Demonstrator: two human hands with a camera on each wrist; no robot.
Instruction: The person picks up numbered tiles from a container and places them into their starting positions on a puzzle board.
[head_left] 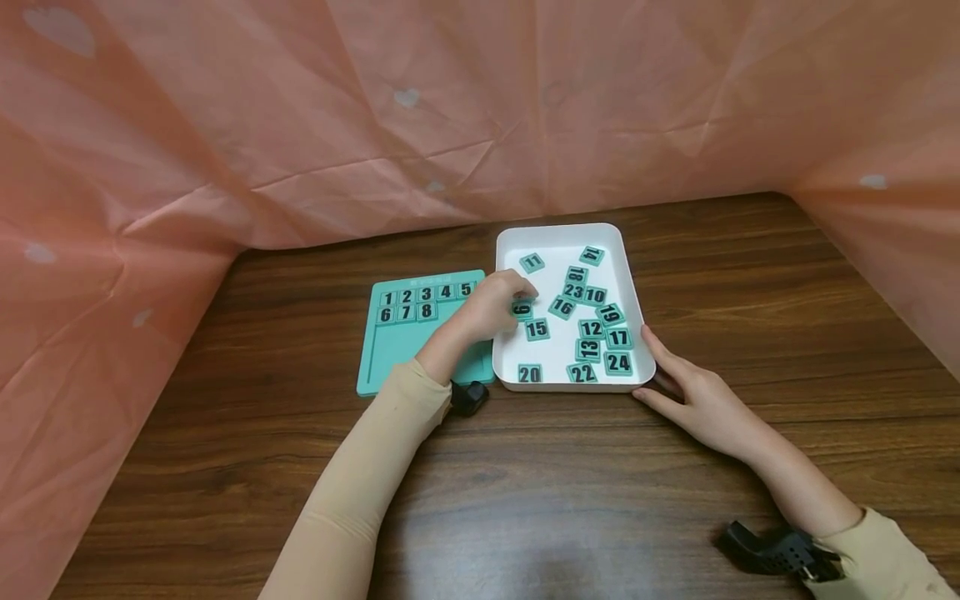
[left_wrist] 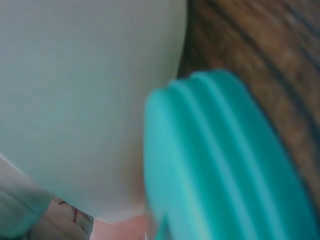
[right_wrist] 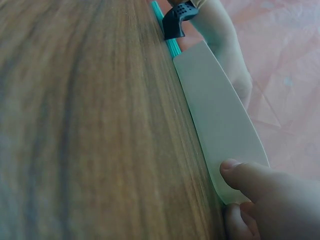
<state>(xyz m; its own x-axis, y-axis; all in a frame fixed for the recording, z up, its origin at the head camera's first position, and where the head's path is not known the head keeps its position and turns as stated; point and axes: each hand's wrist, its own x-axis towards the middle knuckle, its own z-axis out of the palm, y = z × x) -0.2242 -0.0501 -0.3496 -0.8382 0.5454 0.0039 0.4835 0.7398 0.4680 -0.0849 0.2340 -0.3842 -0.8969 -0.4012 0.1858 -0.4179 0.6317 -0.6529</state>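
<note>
The left hand (head_left: 493, 305) is over a half-hidden tile (head_left: 522, 310) left in the tray (head_left: 562, 387), honestly can't tell if it's pinching, arm (head_left: 356, 492) blocking some of the board (head_left: 401, 350), while the right hand (head_left: 701, 404) grips the tray's near right corner.

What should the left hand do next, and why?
Probably pinch the sideways tile by the left hand and lift it from the white tray. It looks like a 9, while the teal board shows 1 to 8 in order, with bare space just right of 8. The right hand, at the tray's near right corner, should help steady it.
</note>
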